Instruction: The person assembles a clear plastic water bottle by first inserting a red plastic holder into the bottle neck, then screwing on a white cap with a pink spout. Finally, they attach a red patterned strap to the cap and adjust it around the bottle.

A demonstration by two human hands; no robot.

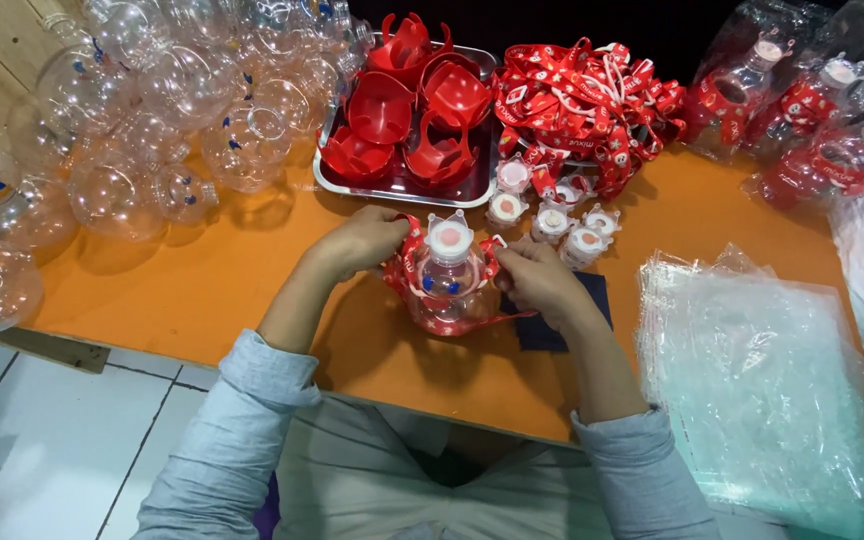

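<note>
A clear round bottle (445, 283) with a white cap, a red holder and a red patterned strap stands on the orange table (232, 270) in front of me. My left hand (362, 242) grips the red strap at the bottle's left shoulder. My right hand (537, 280) pinches the strap at the bottle's right side. A loose end of the strap trails to the right under my right hand.
A metal tray (404, 190) of red cup-shaped holders sits behind the bottle. A pile of red straps (587, 100) and several white caps (557, 220) lie to its right. Clear empty bottles (152, 120) are heaped at left. Clear plastic bags (762, 370) are stacked at right, finished bagged bottles (812, 110) beyond.
</note>
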